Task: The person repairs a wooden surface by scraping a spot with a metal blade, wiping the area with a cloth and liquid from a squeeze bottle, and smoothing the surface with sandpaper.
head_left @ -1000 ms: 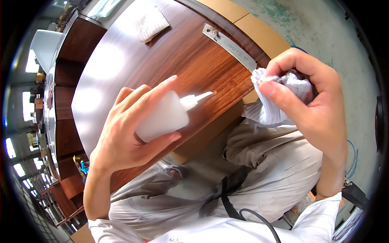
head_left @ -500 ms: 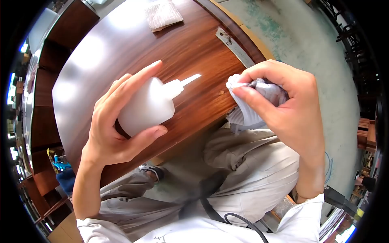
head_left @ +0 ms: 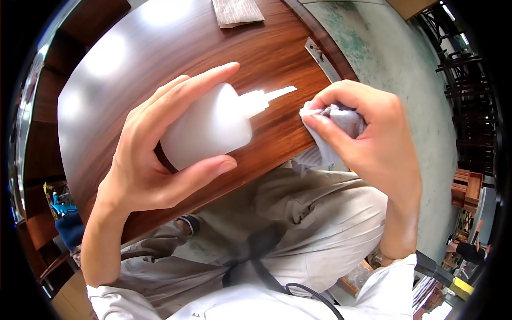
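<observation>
A white plastic squeeze bottle (head_left: pixel 210 130) with a pointed nozzle lies tilted in my left hand (head_left: pixel 141 152). Fingers and thumb are wrapped round its sides, and the nozzle points up and to the right. My right hand (head_left: pixel 376 133) is closed on a crumpled grey-white cloth (head_left: pixel 322 152), pinched between thumb and forefinger, with the lower part hanging down. Some of the cloth is hidden inside the palm. The nozzle tip is close to the cloth but apart from it. Both hands are over the near edge of a glossy brown wooden panel (head_left: pixel 282 58).
A flat metal strip (head_left: pixel 321 60) lies near the panel's right edge, and a small beige wrapped piece (head_left: pixel 238 13) lies at its far side. Green-stained concrete floor (head_left: pixel 421 133) runs along the right. Wooden pieces (head_left: pixel 466 189) stand farther right. My knees are below the panel.
The bottle and my left hand have come to the right, nearer the cloth. My right hand has shifted slightly left. The view has turned a little, so the panel sits differently.
</observation>
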A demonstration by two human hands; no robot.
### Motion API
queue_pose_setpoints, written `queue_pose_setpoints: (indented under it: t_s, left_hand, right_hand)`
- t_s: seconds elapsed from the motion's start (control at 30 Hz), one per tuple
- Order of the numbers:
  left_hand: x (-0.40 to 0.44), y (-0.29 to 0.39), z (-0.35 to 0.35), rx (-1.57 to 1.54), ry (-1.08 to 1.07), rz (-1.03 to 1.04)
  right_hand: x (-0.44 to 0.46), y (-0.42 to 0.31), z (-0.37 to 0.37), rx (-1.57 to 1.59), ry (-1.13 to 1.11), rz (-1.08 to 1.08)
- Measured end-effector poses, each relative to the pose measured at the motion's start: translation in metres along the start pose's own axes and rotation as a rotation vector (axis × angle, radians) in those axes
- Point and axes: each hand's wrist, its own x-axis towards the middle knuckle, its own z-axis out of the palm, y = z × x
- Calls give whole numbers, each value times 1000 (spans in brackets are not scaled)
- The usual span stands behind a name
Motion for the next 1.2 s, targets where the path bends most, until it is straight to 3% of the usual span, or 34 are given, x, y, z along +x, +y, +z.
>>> queue_pose_setpoints:
  t_s: [0.57, 0.67, 0.77, 1.2]
  left_hand:
    - [2, -1, 0, 52, 12, 39]
    - [1, 0, -1, 55, 8, 0]
    - [1, 0, 0, 41, 12, -5]
    - [2, -1, 2, 29, 26, 62]
  right_hand:
    - [4, -1, -4, -34, 44, -66]
    - [4, 1, -2, -59, -38, -47]
    - [4, -1, -2, -50, 40, -111]
    - [3, 5, 1, -19, 46, -70]
